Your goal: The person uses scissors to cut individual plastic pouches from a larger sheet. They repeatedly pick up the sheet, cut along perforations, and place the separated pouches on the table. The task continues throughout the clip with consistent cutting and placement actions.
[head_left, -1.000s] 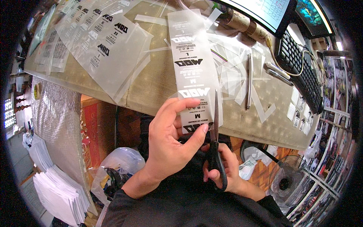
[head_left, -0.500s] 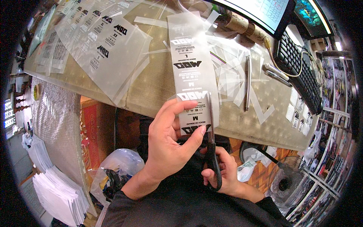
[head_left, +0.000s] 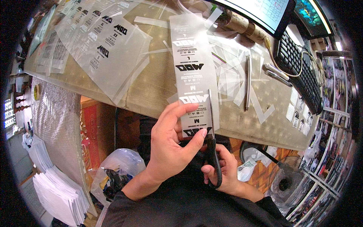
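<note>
A long strip of translucent film with black and white printed labels runs from the desk toward me. Its near end is held between the thumb and fingers of my left hand. My right hand grips black-handled scissors, their metal blades pointing away from me along the strip's right edge. Just to the right of the left thumb, the blades overlap the film. How far apart they stand is hard to make out. Part of the right hand's fingers is hidden behind the handle.
On the desk lie larger printed film sheets at left and thin film offcuts at right. A metal ruler-like bar, pens, a black keyboard and a monitor are beyond. A plastic bag hangs below.
The film strip and my left hand have shifted slightly right and toward me. The scissors have tilted a little and stay along the strip's right edge.
</note>
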Available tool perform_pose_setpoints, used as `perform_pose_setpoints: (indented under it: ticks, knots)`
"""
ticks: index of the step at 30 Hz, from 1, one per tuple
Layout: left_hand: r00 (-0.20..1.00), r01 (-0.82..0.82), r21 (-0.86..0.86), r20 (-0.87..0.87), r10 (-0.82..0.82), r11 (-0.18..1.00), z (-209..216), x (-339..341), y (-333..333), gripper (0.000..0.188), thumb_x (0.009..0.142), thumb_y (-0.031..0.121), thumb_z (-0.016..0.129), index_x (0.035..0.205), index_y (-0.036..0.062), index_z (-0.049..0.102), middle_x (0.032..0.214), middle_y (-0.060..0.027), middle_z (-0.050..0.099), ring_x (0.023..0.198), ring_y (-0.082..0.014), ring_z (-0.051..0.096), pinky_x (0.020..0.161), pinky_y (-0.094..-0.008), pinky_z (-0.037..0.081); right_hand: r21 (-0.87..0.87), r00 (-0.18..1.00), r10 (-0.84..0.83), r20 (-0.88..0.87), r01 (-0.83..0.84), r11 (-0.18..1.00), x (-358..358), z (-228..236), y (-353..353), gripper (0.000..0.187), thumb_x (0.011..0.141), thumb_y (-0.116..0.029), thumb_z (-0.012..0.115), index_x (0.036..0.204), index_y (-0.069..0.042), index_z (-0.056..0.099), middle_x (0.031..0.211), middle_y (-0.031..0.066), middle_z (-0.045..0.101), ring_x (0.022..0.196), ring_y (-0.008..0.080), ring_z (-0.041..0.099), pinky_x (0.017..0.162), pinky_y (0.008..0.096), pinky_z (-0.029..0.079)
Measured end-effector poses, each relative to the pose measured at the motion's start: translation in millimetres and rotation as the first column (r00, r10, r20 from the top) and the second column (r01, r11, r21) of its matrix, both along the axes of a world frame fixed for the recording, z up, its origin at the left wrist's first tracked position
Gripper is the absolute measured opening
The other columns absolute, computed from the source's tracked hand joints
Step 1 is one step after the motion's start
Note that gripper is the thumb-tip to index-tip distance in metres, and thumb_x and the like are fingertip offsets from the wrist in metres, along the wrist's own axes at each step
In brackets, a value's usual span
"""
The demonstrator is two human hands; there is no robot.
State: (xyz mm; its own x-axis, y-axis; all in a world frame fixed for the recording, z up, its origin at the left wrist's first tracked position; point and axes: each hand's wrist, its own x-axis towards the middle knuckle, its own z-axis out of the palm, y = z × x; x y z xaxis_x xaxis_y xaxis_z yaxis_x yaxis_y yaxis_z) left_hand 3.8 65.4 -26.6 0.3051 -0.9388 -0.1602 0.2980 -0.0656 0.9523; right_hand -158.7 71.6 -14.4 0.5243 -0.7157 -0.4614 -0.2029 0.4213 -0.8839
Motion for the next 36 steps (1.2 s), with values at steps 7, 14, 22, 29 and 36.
perform_pose_setpoints:
  ticks: [7,14,22,29,36]
  knots:
    - [0.994,0.056,-0.054,-0.095,-0.061,0.997,7.3,12.6,-3.3,0.051,0.075,-0.010,0.061,0.122,-0.0044,0.042,0.119,-0.0132,0.046,0.099,-0.0189,0.058,0.078,-0.0280,0.054,-0.082,0.994,0.098,-0.039,-0.101,0.992,-10.9,-3.0,-0.9,0.050,0.078,-0.024,0.073,0.114,0.001,0.048,0.058,-0.0002,0.055,0.050,0.0049,0.053,0.044,0.0205,0.039]
    - [0.993,-0.078,-0.140,-0.098,0.064,0.987,5.5,41.6,-44.9,0.063,0.075,-0.012,0.057,0.133,-0.0055,0.033,0.121,-0.0164,0.050,0.099,-0.0188,0.058,0.082,-0.0286,0.051,-0.198,0.985,0.174,0.002,-0.170,0.965,-23.1,-5.4,0.3,0.057,0.078,-0.034,0.071,0.111,0.005,0.046,0.058,0.0045,0.056,0.046,0.0073,0.054,0.041,0.0189,0.039]
    - [1.000,-0.006,-0.243,0.007,0.008,0.970,10.4,37.2,-36.2,0.066,0.072,-0.012,0.061,0.132,-0.0055,0.034,0.123,-0.0168,0.049,0.099,-0.0197,0.058,0.077,-0.0271,0.053,-0.176,0.984,0.080,0.159,-0.051,0.983,-18.0,-11.6,-5.6,0.062,0.073,-0.028,0.077,0.115,0.005,0.046,0.066,0.0043,0.058,0.054,0.0083,0.055,0.049,0.0208,0.042]
    - [1.000,-0.014,-0.259,0.002,0.015,0.966,20.5,29.9,-30.7,0.070,0.070,-0.013,0.063,0.133,-0.0062,0.032,0.125,-0.0182,0.048,0.100,-0.0213,0.059,0.076,-0.0268,0.053,-0.291,0.980,0.122,0.157,-0.073,0.954,-17.1,-9.4,-14.9,0.063,0.072,-0.029,0.078,0.114,0.005,0.046,0.070,0.0056,0.060,0.054,0.0083,0.056,0.049,0.0208,0.044]
    - [0.999,0.040,-0.306,0.020,-0.035,0.951,23.4,33.0,-30.5,0.076,0.066,-0.015,0.062,0.134,-0.0071,0.029,0.134,-0.0184,0.040,0.107,-0.0238,0.056,0.085,-0.0315,0.050,-0.361,0.988,0.115,0.099,-0.072,0.930,-18.2,-6.9,-12.5,0.064,0.069,-0.029,0.079,0.114,0.005,0.048,0.075,0.0074,0.063,0.057,0.0101,0.060,0.052,0.0224,0.046]
